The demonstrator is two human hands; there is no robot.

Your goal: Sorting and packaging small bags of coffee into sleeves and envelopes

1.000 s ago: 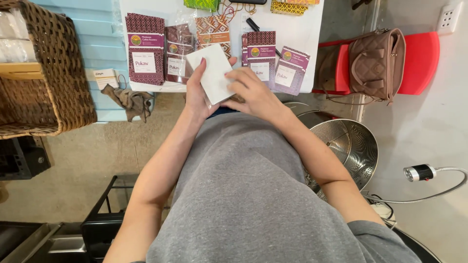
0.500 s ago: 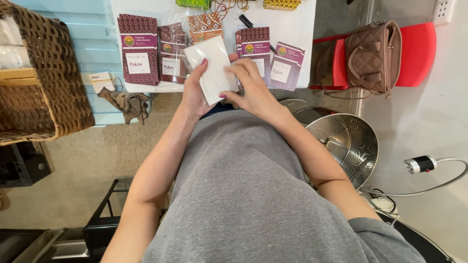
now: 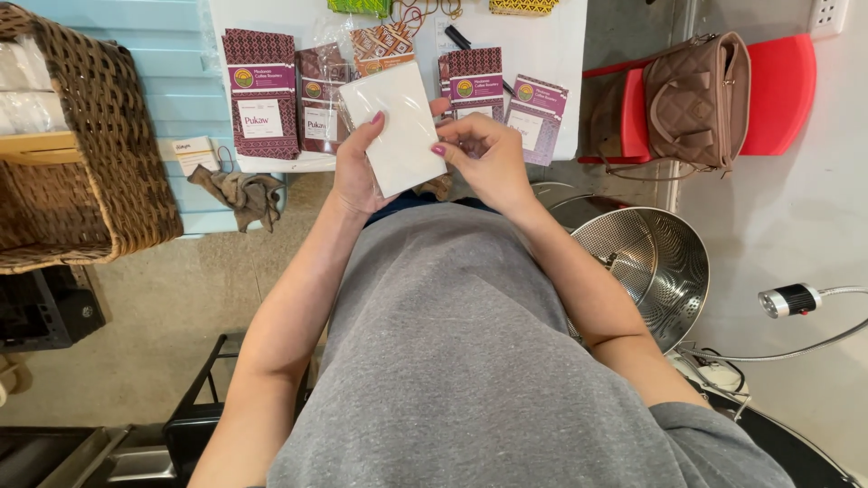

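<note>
- The plain white flat paper pouch (image 3: pixel 400 126) is up in both hands, held over the near edge of the white bench (image 3: pixel 551 54), tilted a bit with its top leaning left.
- Left hand (image 3: pixel 360 167) is wrapped round the pouch's left edge from behind, thumb pressed on the front face, so it's doing the carrying.
- Right hand (image 3: pixel 488 158) is curled in at the right edge, fingertips pinching or picking at the side of the pouch. Can't tell if it actually has a flap or seam caught there.
- My take: looks like the edge is being worked, so I'd keep the left grip low and firm and let only the right fingertips do the fiddly part. Squeeze the middle too hard and thin paper like this will probably crease.
- Just behind the pouch, the bench has maroon patterned bags with purple labels (image 3: pixel 262 95) lying flat in a row, plus a clear packet or two between them. Worth keeping the white one lifted off those so nothing gets nudged.
- To the right there's a perforated steel bowl (image 3: pixel 655 262), lower down and well apart from the hands.
- A brown woven wicker basket (image 3: pixel 117 154) sits off to the left.
</note>
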